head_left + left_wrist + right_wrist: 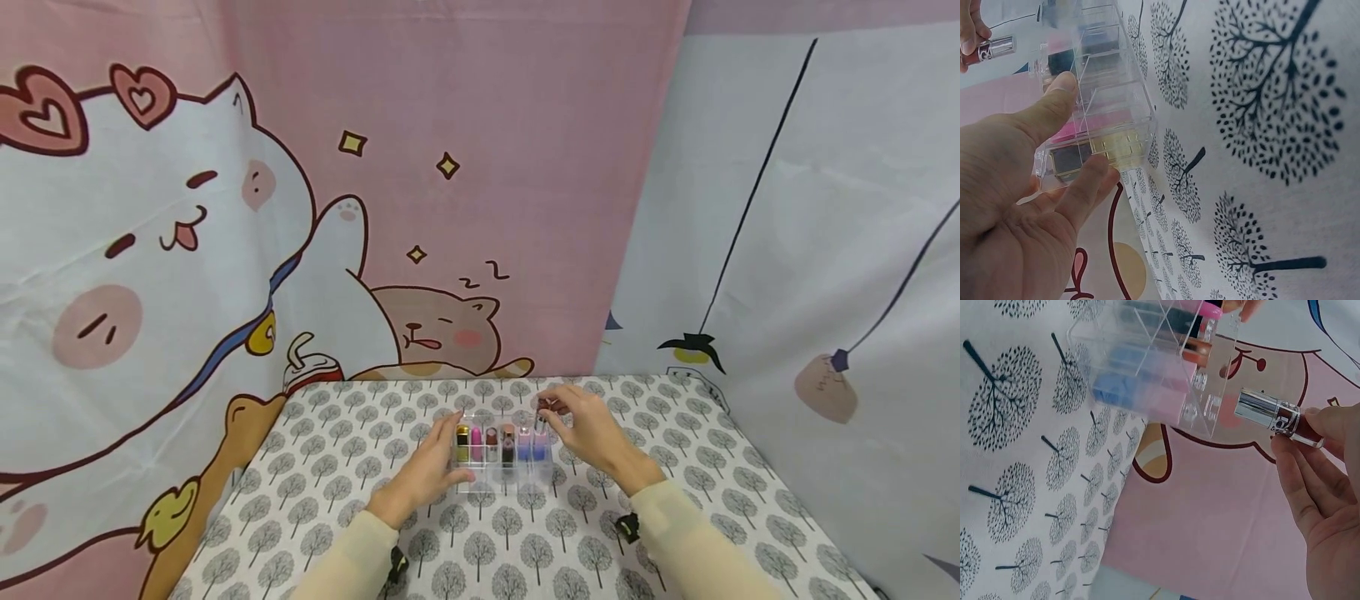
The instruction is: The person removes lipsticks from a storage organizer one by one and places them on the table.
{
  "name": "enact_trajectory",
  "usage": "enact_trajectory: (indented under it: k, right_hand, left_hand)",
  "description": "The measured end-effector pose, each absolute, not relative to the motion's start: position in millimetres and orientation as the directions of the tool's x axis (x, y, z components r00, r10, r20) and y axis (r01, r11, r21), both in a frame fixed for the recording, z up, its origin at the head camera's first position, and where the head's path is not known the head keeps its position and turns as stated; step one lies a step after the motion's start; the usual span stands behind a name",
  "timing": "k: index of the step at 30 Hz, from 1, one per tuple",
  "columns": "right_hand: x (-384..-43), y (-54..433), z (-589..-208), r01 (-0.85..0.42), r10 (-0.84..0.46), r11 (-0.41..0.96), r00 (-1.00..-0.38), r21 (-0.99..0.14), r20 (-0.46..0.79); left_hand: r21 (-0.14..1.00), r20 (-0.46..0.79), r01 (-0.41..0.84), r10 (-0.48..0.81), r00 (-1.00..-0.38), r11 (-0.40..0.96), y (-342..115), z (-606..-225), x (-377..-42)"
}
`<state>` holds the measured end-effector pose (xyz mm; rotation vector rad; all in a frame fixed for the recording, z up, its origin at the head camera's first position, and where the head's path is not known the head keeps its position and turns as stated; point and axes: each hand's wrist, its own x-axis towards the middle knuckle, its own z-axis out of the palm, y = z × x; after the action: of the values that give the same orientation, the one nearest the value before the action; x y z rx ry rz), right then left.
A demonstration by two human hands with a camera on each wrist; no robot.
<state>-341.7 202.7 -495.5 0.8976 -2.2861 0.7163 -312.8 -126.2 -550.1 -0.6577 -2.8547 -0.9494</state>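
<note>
A clear plastic lipstick organizer (480, 483) with divided slots stands on the table. My left hand (429, 467) holds it at its left end, the thumb over the front and the fingers along the side. My right hand (592, 427) pinches a lip gloss tube (1272, 415) by its dark red body, silver cap pointing toward the organizer, above its right end. In the slots stand a gold-and-black lipstick (1072, 160), a bright pink tube (476, 443), brown-topped tubes and, at the right, two blue-and-pink tubes (1147, 400).
A white cloth printed with grey trees (506, 523) covers the table. Behind it hangs a pink backdrop (525, 167) with cartoon cats, and a white curtain (750, 208) hangs at the right.
</note>
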Motion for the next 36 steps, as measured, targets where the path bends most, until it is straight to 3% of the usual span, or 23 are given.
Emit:
enact_trajectory:
  k: [21, 36]
  right_hand:
    - [-354.0, 246.5, -513.3, -0.68, -0.342, 0.684, -0.619, -0.264, 0.707]
    - [-358.3, 261.1, -535.3, -0.649, -0.345, 0.7, -0.673, -0.298, 0.654]
  left_hand:
    - [0.566, 0.18, 0.412, 0.381, -0.907, 0.714, -125.7, -549.0, -312.0]
    - [0.587, 0.177, 0.404, 0.376, -0.91, 0.702, -126.1, -548.5, -311.8]
